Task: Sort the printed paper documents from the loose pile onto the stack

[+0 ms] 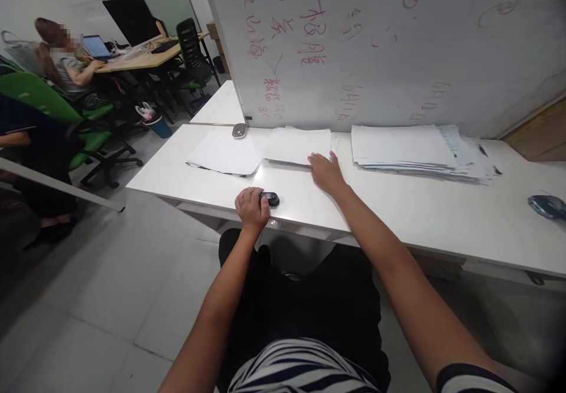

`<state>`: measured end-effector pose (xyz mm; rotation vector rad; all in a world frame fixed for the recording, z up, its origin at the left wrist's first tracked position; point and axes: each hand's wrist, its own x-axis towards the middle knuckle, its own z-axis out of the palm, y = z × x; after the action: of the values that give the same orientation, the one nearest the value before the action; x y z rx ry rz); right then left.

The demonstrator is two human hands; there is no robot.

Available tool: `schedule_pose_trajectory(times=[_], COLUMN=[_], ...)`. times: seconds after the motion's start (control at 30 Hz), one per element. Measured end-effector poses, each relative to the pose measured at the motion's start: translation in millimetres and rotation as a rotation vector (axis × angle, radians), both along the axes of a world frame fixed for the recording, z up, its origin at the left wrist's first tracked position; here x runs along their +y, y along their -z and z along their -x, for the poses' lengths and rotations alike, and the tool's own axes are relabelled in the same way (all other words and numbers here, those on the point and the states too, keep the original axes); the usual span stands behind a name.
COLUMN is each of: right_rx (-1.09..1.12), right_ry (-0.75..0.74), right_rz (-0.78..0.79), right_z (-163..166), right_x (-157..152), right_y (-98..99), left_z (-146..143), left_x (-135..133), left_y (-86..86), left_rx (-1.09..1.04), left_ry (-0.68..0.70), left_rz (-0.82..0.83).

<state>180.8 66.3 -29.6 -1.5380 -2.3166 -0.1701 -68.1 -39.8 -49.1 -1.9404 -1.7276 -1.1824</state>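
Observation:
My left hand [252, 207] is closed around a small black rounded object [270, 199] near the desk's front edge. Only the object's glossy right end shows, and I cannot tell its exact kind. My right hand [326, 173] rests its fingers on the front right part of a paper stack [298, 144], with thumb and fingers apart. A few sheets fan out at that stack's right side. Left of it lies another thin pile of white sheets [225, 154], its edges uneven. To the right sits a thicker paper stack [398, 144] with printed sheets poking out.
A small grey rounded object [239, 131] lies at the desk's back. A whiteboard [389, 45] with red writing stands behind the white desk [424, 213]. Far right are a dark shiny object [547, 206] and a brown box [542, 124]. Two people sit on the left.

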Motion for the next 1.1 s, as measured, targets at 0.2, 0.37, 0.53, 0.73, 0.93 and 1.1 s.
schedule_pose_trajectory(times=[0.2, 0.37, 0.53, 0.73, 0.93, 1.1], right_rx=[-0.03, -0.061, -0.058, 0.02, 0.059, 0.207], right_ry=[-0.01, -0.016, 0.008, 0.038, 0.013, 0.022], right_rz=[-0.043, -0.078, -0.112, -0.123, -0.18, -0.314], right_z=[-2.6, -9.7, -14.1, -11.0, -10.6, -17.3], right_x=[-7.8, -4.4, 2.3, 3.1, -0.9, -23.5], right_y=[-3.7, -2.1, -3.0, -4.6, -5.6, -31.2], left_z=[1.3, 1.9, 1.5, 1.7, 1.2, -2.6], left_x=[1.4, 1.5, 0.9, 1.1, -0.1, -2.7], left_y=[1.9, 3.6, 3.3, 3.9, 3.4, -5.8], left_rx=[-0.013, -0.028, -0.055, -0.056, -0.035, -0.052], left_ry=[0.006, 0.006, 0.015, 0.016, 0.012, 0.0], left_rz=[0.013, 0.056, 0.08, 0.086, 0.062, 0.111])
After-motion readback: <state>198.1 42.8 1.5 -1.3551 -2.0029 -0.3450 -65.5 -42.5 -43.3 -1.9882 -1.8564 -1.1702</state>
